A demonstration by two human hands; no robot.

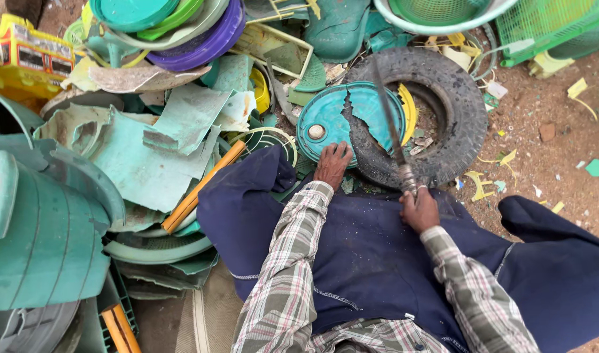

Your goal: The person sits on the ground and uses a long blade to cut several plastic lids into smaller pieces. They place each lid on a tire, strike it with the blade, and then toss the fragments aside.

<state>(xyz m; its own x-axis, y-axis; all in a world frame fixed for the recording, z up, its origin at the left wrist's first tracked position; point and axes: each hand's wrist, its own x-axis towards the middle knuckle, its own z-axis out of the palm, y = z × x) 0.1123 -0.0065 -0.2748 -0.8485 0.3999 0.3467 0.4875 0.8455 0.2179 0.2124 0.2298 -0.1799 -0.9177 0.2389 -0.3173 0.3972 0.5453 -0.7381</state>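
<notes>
My left hand [332, 165] presses down on a round teal plastic lid [325, 121] that is cracked and partly broken away. The lid rests on a black rubber tyre [451, 98] lying flat on the ground. My right hand [418, 210] grips the handle of a long, thin metal blade [388, 111], which points away from me across the lid's broken edge and the tyre. Both arms wear checked sleeves, and my legs in dark blue trousers [358, 255] spread either side of the tyre.
Broken teal and green plastic pieces [149, 150] pile up on the left, with a purple basin [205, 39] and a yellow carton [25, 59]. An orange stick [201, 186] lies among them. A green mesh basket [548, 23] and bare dirt [548, 137] with yellow chips lie to the right.
</notes>
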